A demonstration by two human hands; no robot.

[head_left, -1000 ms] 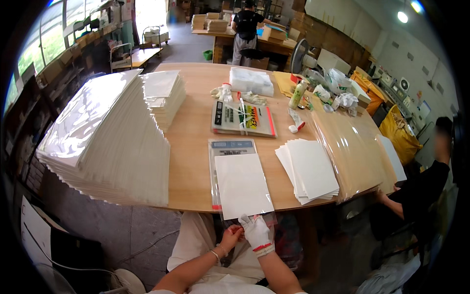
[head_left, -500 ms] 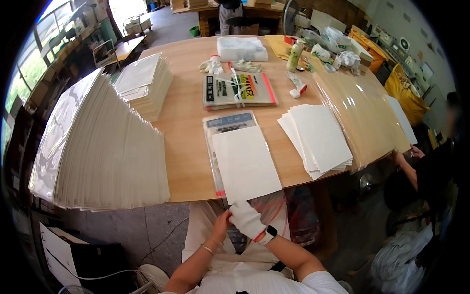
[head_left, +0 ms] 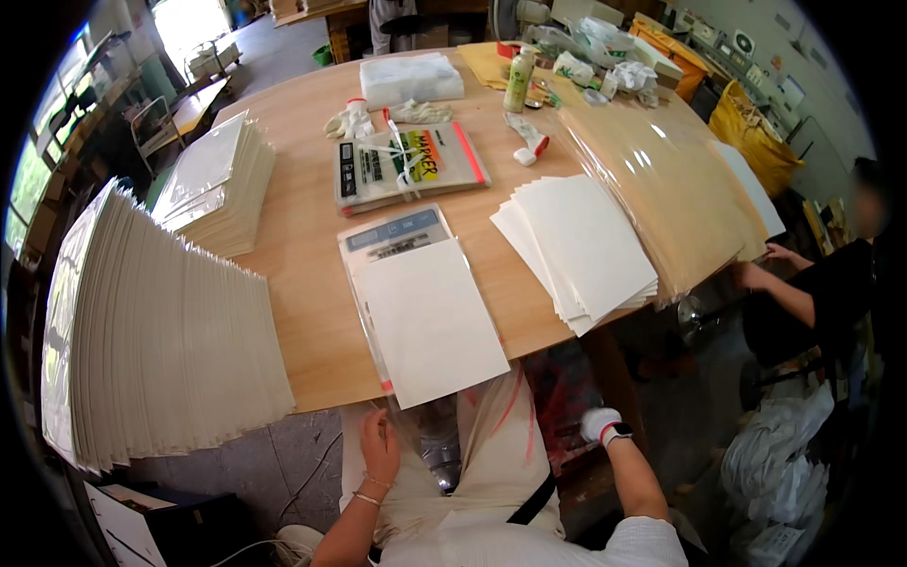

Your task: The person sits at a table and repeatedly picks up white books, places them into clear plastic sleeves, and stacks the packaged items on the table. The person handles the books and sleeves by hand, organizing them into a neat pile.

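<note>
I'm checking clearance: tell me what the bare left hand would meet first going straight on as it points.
The left hand would probably meet the front edge of the wood-toned table first, though depth is unclear, and it might pass underneath.

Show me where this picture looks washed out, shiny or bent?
In the head view, the doorway at upper left is washed out; in the same head view, bright glints sit on the shiny brown sheets, while the white sheet shows none; also in the head view, the table edges bow and the corners go black.
</note>
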